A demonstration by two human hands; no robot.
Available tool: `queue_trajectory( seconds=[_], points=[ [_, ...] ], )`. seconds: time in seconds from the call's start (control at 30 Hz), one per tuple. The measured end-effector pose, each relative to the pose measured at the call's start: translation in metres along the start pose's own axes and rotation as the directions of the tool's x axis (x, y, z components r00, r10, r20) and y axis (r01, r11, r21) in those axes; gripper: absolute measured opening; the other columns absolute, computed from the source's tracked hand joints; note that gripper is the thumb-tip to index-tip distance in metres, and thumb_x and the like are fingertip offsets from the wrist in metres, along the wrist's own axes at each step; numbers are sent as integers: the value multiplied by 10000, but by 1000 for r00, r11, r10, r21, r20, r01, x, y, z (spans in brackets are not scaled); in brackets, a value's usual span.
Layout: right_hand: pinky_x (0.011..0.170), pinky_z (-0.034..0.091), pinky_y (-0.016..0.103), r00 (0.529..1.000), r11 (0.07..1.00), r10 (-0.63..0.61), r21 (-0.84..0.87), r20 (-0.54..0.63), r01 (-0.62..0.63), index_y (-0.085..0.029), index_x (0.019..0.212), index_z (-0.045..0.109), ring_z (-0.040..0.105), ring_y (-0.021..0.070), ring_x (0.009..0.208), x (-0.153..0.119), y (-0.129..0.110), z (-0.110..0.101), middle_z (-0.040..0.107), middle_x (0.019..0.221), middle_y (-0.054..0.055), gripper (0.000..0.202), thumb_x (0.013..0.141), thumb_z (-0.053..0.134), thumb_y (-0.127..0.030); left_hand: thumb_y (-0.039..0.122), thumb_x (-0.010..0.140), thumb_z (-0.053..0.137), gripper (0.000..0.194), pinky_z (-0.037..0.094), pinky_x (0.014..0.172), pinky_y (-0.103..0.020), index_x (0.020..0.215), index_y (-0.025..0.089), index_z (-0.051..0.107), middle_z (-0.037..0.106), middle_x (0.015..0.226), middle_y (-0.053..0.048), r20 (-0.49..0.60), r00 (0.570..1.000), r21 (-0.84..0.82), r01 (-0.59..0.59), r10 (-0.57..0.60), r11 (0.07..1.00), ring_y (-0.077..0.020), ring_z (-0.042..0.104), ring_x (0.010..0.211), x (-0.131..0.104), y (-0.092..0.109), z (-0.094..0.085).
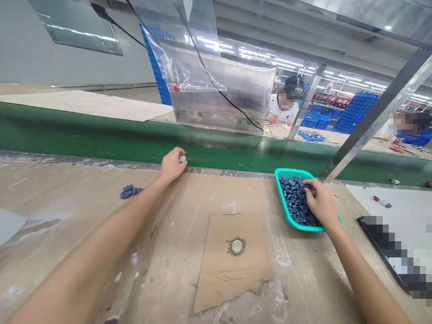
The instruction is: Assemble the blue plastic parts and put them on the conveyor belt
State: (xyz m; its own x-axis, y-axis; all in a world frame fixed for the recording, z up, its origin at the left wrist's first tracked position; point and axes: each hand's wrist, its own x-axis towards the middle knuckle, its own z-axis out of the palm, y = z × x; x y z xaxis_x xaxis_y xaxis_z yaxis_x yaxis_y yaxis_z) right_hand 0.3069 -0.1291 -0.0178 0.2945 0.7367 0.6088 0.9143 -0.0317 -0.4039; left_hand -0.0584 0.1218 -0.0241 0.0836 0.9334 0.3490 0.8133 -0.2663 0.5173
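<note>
My left hand (173, 164) is stretched out to the table's far edge, beside the green belt. Its fingers are closed on a small whitish piece (182, 159), too small to name. My right hand (320, 200) reaches over the right side of a turquoise plastic basket (288, 217). Thumb and forefinger pinch a small dark blue piece among the many dark blue pieces (297, 200) in the basket. Between my arms lies a torn cardboard sheet (219, 274), bearing a bottle cap (237, 245) with its hollow side up.
Dark blue scraps (130, 191) lie beside my left forearm. A green conveyor belt (101, 139) runs behind the table. A slanted metal post (374, 112) rises behind the basket. At right is a black-edged device (381, 252), partly blurred. Across the belt a person (283, 105) sits working.
</note>
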Motion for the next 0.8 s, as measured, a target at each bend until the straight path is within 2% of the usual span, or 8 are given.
queue_trajectory(
  seconds=[0.07, 0.17, 0.27, 0.33, 0.43, 0.57, 0.7, 0.8],
  points=[
    [611, 446, 346, 999, 1000, 8, 19, -38, -7, -183, 839, 606, 523, 191, 614, 2, -1, -3, 578, 771, 65, 215, 728, 446, -275, 130, 652, 564, 422, 459, 841, -347, 1058, 188, 463, 560, 1054, -71, -15, 993, -362, 101, -115, 927, -203, 576, 918, -28, 22, -9],
    [603, 450, 342, 997, 998, 21, 52, -77, -17, -167, 804, 625, 521, 186, 623, 3, -10, -9, 547, 798, 83, 231, 725, 458, -305, 124, 679, 571, 421, 490, 813, -305, 1084, 177, 470, 589, 1002, -70, 299, 931, -762, 364, -208, 535, -162, 599, 892, -85, 53, -26],
    [598, 459, 324, 999, 979, 30, 201, 20, -34, -163, 856, 631, 539, 181, 639, -4, -36, -13, 572, 807, 79, 258, 741, 477, -335, 98, 699, 549, 214, 463, 889, -278, 908, 140, 574, 625, 946, -74, 545, 835, -799, 544, -72, 257, -163, 581, 959, -143, 73, -40],
    [614, 462, 310, 980, 921, -21, 384, 200, -59, -177, 907, 622, 555, 183, 681, -16, -62, -11, 597, 810, 60, 254, 737, 520, -336, 114, 718, 537, 122, 448, 927, -298, 822, 129, 598, 633, 951, -76, 574, 819, -804, 562, 7, 195, -181, 568, 995, -173, 81, -46],
    [647, 451, 305, 880, 848, -204, 527, 428, -59, -194, 967, 584, 556, 180, 727, -40, -104, -2, 609, 815, 34, 244, 742, 548, -281, 157, 729, 552, 111, 435, 951, -336, 828, 126, 591, 639, 911, -63, 555, 829, -829, 545, 67, 120, -184, 586, 962, -200, 87, -48],
    [661, 413, 300, 770, 897, -372, 414, 518, 155, -198, 945, 519, 528, 175, 745, -63, -138, 12, 598, 794, 15, 218, 739, 531, -130, 223, 671, 653, 291, 464, 895, -361, 935, 132, 570, 626, 870, -44, 482, 872, -872, 466, 92, 149, -169, 621, 832, -211, 86, -45],
    [693, 395, 305, 762, 916, -390, 304, 518, 262, -190, 891, 463, 515, 191, 807, -68, -144, 20, 572, 799, 24, 250, 703, 533, -41, 249, 602, 704, 403, 459, 876, -374, 964, 135, 568, 616, 920, -52, 363, 925, -866, 289, 115, 408, -181, 607, 853, -210, 78, -40],
    [715, 392, 313, 761, 922, -379, 285, 527, 263, -191, 895, 435, 516, 194, 822, -70, -143, 24, 560, 814, 29, 262, 707, 532, -36, 225, 616, 677, 349, 467, 861, -348, 933, 137, 562, 612, 956, -57, 335, 927, -830, 205, 170, 518, -171, 606, 853, -211, 73, -36]
  ],
)
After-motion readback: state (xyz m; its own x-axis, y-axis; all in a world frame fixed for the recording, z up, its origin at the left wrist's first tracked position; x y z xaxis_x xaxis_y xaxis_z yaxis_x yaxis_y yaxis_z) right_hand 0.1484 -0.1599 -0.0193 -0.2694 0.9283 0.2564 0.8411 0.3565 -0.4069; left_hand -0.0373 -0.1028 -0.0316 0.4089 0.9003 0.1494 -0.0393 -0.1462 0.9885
